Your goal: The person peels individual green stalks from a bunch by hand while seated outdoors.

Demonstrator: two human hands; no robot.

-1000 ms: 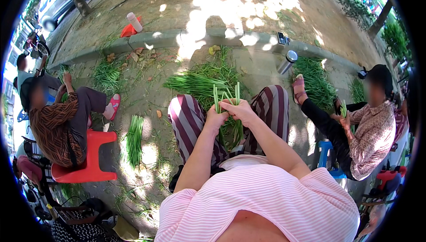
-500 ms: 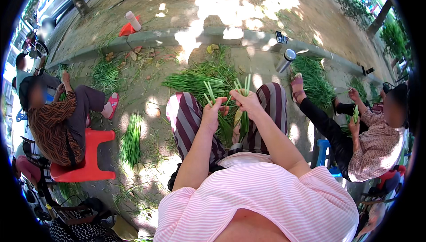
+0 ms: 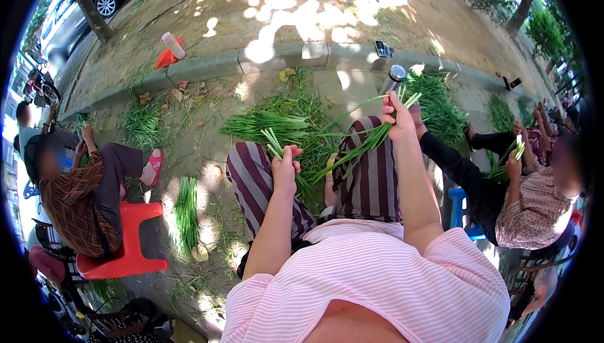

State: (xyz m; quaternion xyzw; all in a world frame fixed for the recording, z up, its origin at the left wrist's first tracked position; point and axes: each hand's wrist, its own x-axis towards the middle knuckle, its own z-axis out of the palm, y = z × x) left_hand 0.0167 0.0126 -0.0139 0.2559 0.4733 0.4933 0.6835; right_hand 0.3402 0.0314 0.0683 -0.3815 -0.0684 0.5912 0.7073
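My left hand [image 3: 286, 163] is closed around a small bunch of green stalks [image 3: 272, 139], their pale cut ends sticking up above the fist near my left knee. Out to the right, over my right knee, my right hand [image 3: 399, 120] pinches several long thin green stalks [image 3: 365, 145]; their pale ends poke out past the fingers and their lengths trail down to the left between my legs. A spread-out pile of the same green stalks [image 3: 270, 124] lies on the ground just beyond my knees. Whether they are garlic chives I cannot tell.
A neat bundle of stalks [image 3: 187, 214] lies to my left, near a person on a red stool [image 3: 129, 242]. Another heap [image 3: 434, 107] and a steel tumbler [image 3: 394, 79] are ahead right. A person on a blue stool [image 3: 459, 208] sits right. A curb [image 3: 283, 59] runs across the front.
My hands have drawn apart: the right moved up and right, pulling long stalks with it, while the left moved slightly left and down with its bunch. The view has shifted a little.
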